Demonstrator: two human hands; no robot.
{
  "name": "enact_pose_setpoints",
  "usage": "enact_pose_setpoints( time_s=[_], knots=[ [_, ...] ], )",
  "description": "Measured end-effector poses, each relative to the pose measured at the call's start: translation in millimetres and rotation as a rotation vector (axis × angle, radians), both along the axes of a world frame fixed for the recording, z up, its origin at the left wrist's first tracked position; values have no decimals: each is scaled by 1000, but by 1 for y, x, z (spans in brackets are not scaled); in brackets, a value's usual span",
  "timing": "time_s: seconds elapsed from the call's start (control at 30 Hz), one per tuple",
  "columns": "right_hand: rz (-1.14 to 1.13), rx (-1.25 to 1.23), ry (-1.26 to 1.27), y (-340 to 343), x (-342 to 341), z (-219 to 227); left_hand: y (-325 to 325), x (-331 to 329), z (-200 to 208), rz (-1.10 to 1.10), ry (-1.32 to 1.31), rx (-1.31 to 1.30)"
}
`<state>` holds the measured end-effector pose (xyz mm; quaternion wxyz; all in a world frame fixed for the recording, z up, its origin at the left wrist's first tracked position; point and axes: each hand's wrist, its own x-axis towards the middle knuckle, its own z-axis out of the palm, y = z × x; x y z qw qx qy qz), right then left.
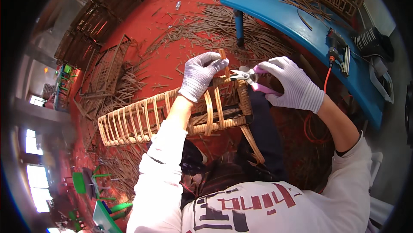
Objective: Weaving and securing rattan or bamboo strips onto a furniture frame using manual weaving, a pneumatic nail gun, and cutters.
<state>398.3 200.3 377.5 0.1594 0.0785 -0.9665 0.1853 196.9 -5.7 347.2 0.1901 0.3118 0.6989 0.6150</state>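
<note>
A long woven rattan frame [150,112] lies across my lap, its strips wrapped crosswise between two bound edges. My gloved left hand [200,74] pinches a short upright rattan strip [222,56] at the frame's far edge. In my gloved right hand [293,82] are pruning shears [262,87] with pink-purple handles. Their blades are parted and point left, close beside the base of that strip. A loose strip end [253,144] hangs from the frame's near right corner.
A blue table [275,7] at the upper right bears loose strips, an air nail gun [337,50] with an orange hose [328,78], and a rattan frame. Cut strips [206,30] litter the red floor. Stacked brown frames [90,26] stand at the upper left.
</note>
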Motion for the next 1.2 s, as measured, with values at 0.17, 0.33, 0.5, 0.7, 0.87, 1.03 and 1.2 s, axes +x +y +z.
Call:
enact_pose_setpoints(
  time_s=[0.17, 0.33, 0.5, 0.7, 0.87, 1.03, 1.2],
  knots=[
    [17, 56, -69, -5, -13, 4, -2, 0, 0, -20, 24, -9],
    [53, 87, -89, -3, -25, 7, -2, 3, 7, -40, 40, -10],
    [47, 267, 11, -6, -33, 1, -1, 2, 9, -58, -11, -8],
    [80, 376, -23, 2, -40, -2, -2, 4, 10, -71, -34, 0],
    [49, 297, -87, 8, -39, -9, 1, 6, 14, -14, -51, -15],
    [-104, -111, 179, 30, -4, -33, 5, -13, -10, 102, 118, 5],
    [-888, 53, 458, 140, 101, -80, 9, -10, -4, 154, 245, -47]
  ],
)
